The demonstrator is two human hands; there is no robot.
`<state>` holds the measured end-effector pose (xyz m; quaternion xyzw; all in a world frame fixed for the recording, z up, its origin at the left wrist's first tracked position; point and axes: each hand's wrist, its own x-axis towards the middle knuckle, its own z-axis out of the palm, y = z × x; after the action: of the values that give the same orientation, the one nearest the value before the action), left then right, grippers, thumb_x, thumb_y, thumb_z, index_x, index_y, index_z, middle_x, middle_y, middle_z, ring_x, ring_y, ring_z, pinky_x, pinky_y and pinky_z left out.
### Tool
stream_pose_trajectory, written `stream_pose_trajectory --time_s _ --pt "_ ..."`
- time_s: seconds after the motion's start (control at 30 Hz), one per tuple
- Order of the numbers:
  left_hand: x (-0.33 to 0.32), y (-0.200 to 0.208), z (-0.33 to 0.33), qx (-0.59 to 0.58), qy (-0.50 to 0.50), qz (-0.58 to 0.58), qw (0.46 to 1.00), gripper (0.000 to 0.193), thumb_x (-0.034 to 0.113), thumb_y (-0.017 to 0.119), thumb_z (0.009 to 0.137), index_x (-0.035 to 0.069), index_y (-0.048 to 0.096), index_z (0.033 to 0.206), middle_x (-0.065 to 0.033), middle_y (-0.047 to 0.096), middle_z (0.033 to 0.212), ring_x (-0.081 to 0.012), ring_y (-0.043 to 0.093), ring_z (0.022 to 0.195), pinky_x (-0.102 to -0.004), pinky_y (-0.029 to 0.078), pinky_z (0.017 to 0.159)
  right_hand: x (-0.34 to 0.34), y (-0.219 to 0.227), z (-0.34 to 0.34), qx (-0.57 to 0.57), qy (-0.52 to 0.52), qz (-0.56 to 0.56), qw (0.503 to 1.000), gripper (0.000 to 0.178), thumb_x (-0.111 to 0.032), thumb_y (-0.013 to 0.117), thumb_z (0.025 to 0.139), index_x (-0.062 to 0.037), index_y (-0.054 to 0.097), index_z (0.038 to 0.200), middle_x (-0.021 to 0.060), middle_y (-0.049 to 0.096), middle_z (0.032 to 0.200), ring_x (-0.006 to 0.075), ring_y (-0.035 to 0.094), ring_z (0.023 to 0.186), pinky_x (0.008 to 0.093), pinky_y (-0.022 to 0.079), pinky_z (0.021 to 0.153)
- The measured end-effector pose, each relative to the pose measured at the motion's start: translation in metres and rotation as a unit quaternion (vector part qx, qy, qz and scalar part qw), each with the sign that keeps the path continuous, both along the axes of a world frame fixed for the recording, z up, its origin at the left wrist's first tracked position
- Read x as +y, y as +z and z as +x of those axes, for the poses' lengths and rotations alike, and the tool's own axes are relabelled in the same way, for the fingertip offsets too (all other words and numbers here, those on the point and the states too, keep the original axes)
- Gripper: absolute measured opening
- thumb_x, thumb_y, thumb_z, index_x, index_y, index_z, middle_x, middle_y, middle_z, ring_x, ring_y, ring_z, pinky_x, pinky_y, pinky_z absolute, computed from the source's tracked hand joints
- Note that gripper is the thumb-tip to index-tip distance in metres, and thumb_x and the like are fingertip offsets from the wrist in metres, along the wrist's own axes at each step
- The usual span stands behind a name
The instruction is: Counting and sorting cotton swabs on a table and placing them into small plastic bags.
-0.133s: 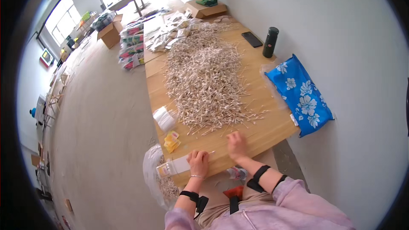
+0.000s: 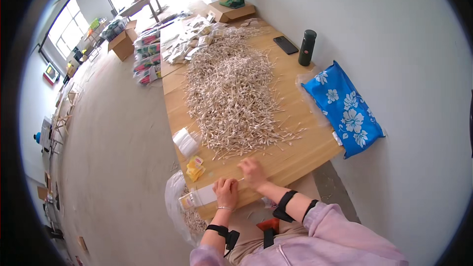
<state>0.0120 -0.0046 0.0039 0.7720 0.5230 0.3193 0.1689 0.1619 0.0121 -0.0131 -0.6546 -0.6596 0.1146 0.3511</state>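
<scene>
Apparently left fingers (image 2: 226,182) on bag (image 2: 206,194) (pale).

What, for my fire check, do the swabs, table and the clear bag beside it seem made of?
Swabs: probably matte cotton tips, by their white ends; sticks too small to judge.
Table: smooth, perhaps wood or laminate, by its grain.
Clear bag: likely thin, shiny plastic; contents show through.
</scene>
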Motion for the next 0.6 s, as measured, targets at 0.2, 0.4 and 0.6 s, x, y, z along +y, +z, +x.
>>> stream_pose_trajectory --time_s 0.2,0.4,0.6 --pt "0.002 -0.003 -0.01 0.032 0.016 0.01 0.999 0.006 0.014 0.068 0.076 0.017 0.064 0.081 -0.0024 0.056 0.084 -0.0255 0.052 0.088 -0.0384 0.038 0.08 0.026 0.045 0.018 -0.058 -0.151 0.093 0.982 0.051 -0.014 0.07 0.073 -0.0124 0.051 0.12 0.012 0.045 0.123 0.0342 0.043 0.112 0.0487 0.037 0.093" --pt "0.004 0.002 -0.003 0.056 0.006 0.004 0.998 0.006 0.015 0.066 0.077 0.016 0.063 0.082 -0.0028 0.056 0.085 -0.0256 0.052 0.089 -0.039 0.037 0.08 0.076 0.027 0.058 -0.039 -0.14 0.025 0.989 0.059 -0.006 0.064 0.076 -0.0162 0.044 0.131 0.0154 0.039 0.127 0.0377 0.04 0.116 0.0464 0.037 0.096" --pt "0.004 0.002 -0.002 0.046 -0.002 0.005 0.999 0.007 0.013 0.066 0.078 0.015 0.062 0.083 -0.0046 0.055 0.084 -0.0268 0.051 0.086 -0.0392 0.037 0.079 0.137 0.043 0.074 -0.003 -0.002 0.064 0.998 0.052 -0.006 0.057 0.078 -0.0114 0.048 0.13 0.0142 0.049 0.121 0.0339 0.045 0.114 0.0416 0.038 0.099"
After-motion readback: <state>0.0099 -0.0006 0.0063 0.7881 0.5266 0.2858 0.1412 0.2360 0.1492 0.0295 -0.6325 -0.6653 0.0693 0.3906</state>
